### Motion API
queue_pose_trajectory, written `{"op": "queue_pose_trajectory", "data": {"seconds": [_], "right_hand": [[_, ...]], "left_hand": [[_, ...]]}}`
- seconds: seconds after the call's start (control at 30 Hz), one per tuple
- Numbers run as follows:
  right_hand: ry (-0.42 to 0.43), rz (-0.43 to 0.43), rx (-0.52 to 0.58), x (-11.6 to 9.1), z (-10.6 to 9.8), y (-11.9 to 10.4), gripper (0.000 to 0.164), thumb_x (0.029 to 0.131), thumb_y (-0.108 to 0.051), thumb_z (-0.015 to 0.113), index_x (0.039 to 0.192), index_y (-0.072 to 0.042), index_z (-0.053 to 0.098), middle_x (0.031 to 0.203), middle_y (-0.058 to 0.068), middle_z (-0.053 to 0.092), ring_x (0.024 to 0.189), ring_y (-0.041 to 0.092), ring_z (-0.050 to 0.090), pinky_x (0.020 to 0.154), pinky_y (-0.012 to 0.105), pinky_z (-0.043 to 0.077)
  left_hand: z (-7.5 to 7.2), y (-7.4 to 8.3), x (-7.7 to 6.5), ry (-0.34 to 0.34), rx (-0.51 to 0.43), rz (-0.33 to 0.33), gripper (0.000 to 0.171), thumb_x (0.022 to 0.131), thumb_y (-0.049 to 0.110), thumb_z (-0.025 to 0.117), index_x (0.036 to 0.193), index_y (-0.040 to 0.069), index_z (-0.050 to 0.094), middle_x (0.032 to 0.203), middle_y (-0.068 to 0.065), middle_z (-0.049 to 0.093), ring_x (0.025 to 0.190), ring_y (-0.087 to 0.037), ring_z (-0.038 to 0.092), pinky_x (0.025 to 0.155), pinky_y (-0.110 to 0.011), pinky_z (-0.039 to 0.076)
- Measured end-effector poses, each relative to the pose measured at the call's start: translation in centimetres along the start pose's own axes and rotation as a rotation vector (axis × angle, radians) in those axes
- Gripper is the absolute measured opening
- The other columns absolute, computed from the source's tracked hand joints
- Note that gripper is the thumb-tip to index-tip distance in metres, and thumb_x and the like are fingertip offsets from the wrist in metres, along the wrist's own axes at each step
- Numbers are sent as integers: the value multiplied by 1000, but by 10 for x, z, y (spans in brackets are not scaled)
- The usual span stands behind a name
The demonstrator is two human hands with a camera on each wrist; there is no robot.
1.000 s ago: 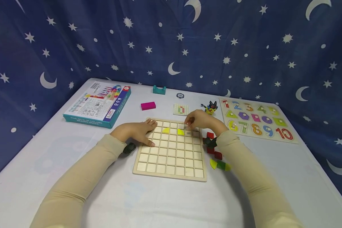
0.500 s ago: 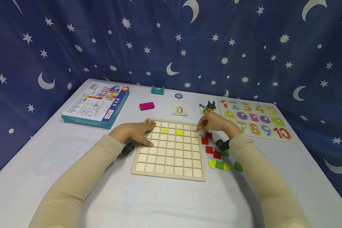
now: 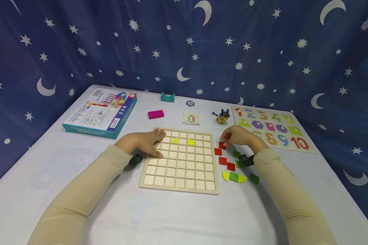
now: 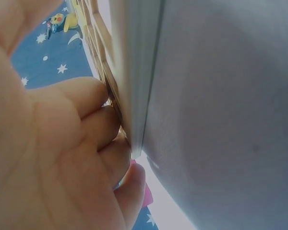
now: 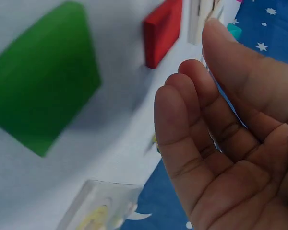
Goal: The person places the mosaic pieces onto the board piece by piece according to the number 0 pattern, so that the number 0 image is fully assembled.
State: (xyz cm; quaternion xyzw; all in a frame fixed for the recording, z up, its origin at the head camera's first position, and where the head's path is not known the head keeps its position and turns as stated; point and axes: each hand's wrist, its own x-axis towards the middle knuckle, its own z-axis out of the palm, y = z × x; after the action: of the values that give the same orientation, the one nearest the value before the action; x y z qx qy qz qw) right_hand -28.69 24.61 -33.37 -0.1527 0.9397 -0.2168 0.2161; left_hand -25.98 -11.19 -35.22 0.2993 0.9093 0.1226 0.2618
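Note:
My left hand (image 3: pixel 145 142) rests on the upper left of a wooden grid board (image 3: pixel 178 186), its fingers spread over the edge. In the left wrist view, the fingers (image 4: pixel 101 127) lie against the board's rim. Two yellow quarter-round tiles (image 3: pixel 190 142) sit in cells near the board's top. Just right of the board, my right hand (image 3: pixel 237 136) hovers with loosely bent fingers at a red square tile (image 3: pixel 222 146). The right wrist view shows thumb and fingers apart, holding nothing, with a green tile (image 5: pixel 48 79) and a red tile (image 5: pixel 164 32) beyond.
Several red tiles (image 3: pixel 222 161), green tiles (image 3: pixel 234 176) and yellow tiles (image 3: pixel 225 176) lie right of the board. Behind are a pattern card (image 3: pixel 191 118), a magenta block (image 3: pixel 155 114), a toy figure (image 3: pixel 223 116) and a number puzzle (image 3: pixel 294 131). A box (image 3: pixel 98 114) lies left.
My right hand has moved right, off the board's upper cells, to the red tiles beside it. More loose tiles show. My left hand stays on the board.

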Motion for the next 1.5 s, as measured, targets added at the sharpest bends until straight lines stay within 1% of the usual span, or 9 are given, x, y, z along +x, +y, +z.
{"op": "queue_pose_trajectory", "data": {"seconds": [0.2, 0.4, 0.57, 0.8, 0.97, 1.07, 1.3, 1.4, 1.5], "right_hand": [[-15, -17, 7, 3, 5, 4, 19, 78, -3, 68, 97, -2, 67, 87, 6, 63, 78, 17, 52, 72, 27, 44], [-10, 4, -3, 5, 9, 3, 23, 77, -2, 69, 100, -2, 67, 87, 7, 61, 78, 18, 51, 70, 26, 43], [-18, 22, 1, 5, 11, 2, 24, 77, -2, 69, 102, -2, 66, 90, 8, 61, 81, 19, 51, 72, 27, 44], [-6, -19, -6, 7, 10, -1, 18, 75, 3, 67, 92, -4, 65, 82, 5, 57, 74, 19, 49, 65, 26, 42], [-7, -50, 4, 7, 6, -4, 8, 79, 0, 65, 86, -4, 66, 74, 2, 56, 68, 16, 49, 62, 25, 41], [-26, -68, -7, 5, 2, -9, 7, 80, 0, 64, 86, -4, 67, 73, 2, 57, 68, 15, 49, 63, 25, 43], [-7, -109, -12, 11, -5, -27, 19, 77, 9, 57, 89, -1, 66, 75, 5, 59, 69, 17, 49, 62, 26, 43], [-3, -130, -1, 17, -4, -38, 20, 78, 8, 55, 90, -2, 67, 75, 4, 60, 68, 17, 50, 62, 27, 44], [-2, -153, 1, 23, 0, -51, 16, 81, 4, 58, 91, -3, 68, 76, 4, 62, 67, 16, 51, 63, 28, 45]], "left_hand": [[0, 1, -1, -1, 5, 3, 97, 83, 44, 64, 146, -2, 7, 154, -19, 0, 141, -35, -5, 114, -50, 7], [-1, 2, -2, -2, 12, 2, 96, 83, 44, 63, 147, -1, 6, 154, -18, 0, 141, -35, -6, 114, -50, 7], [0, 1, -2, -4, 1, -3, 97, 83, 45, 64, 147, 0, 6, 154, -18, -1, 141, -34, -7, 114, -50, 6], [0, 0, -1, -10, -4, -7, 97, 83, 46, 63, 147, 0, 6, 154, -17, -1, 141, -34, -7, 114, -50, 5], [-1, 0, -1, -8, -2, -7, 98, 83, 46, 63, 147, 0, 6, 154, -18, -1, 141, -34, -7, 114, -50, 5], [0, 2, -2, -15, 0, -7, 98, 83, 46, 63, 147, 0, 6, 154, -18, -1, 141, -34, -8, 114, -49, 5], [1, 1, -2, -12, 18, -6, 97, 84, 46, 62, 147, 0, 5, 154, -17, -2, 141, -34, -8, 114, -49, 5], [0, 0, -1, -12, 25, -3, 96, 84, 46, 62, 147, 1, 5, 154, -17, -3, 141, -34, -9, 114, -49, 5], [1, 0, -1, -17, 29, -10, 97, 84, 46, 62, 147, 1, 4, 154, -17, -3, 141, -33, -9, 114, -49, 5]]}}
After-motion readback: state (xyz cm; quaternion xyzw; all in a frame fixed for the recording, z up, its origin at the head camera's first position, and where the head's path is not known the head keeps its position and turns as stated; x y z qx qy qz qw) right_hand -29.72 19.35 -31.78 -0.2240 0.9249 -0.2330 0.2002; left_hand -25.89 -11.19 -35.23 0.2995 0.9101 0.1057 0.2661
